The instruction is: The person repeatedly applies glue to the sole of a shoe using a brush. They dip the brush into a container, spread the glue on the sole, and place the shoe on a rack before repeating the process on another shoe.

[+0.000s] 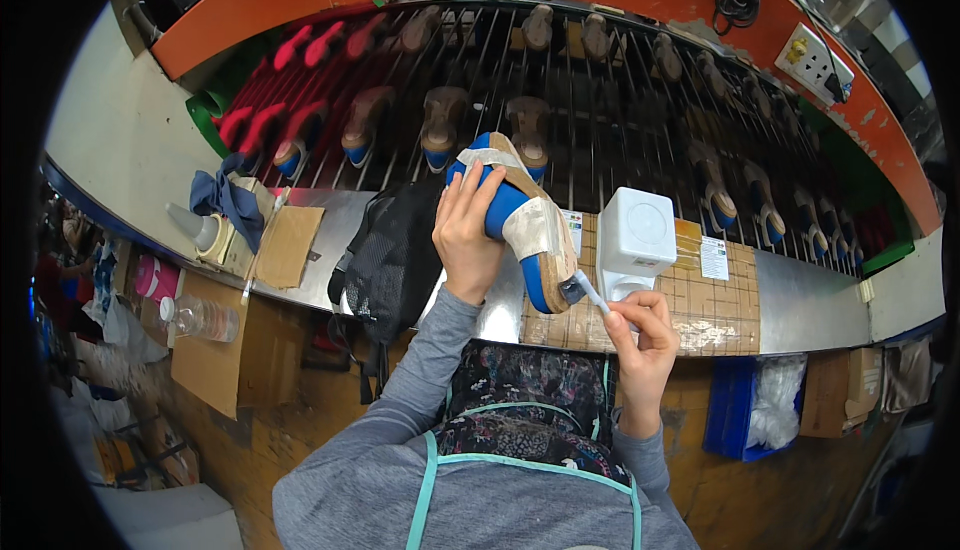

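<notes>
My left hand (468, 238) is wrapped round a blue shoe (508, 208) banded with beige tape, lifted above the bench and tilted with its tan underside partly showing. Between the thumb and fingers of my right hand (645, 342) is a small brush (595, 296) with a pale handle. Its dark bristles touch the lower end of the shoe's underside. Just beyond the brush, a white plastic container (638, 235) stands on a cardboard sheet (725, 312). A black mesh bag (392, 260) lies beside my left forearm.
Behind the bench, a rack of metal rods (590, 140) carries several shoes, some under red light. At the left are a grey cone (190, 225), a dark cloth (222, 202) and a cardboard piece (290, 247). A blue crate (730, 410) sits below, right.
</notes>
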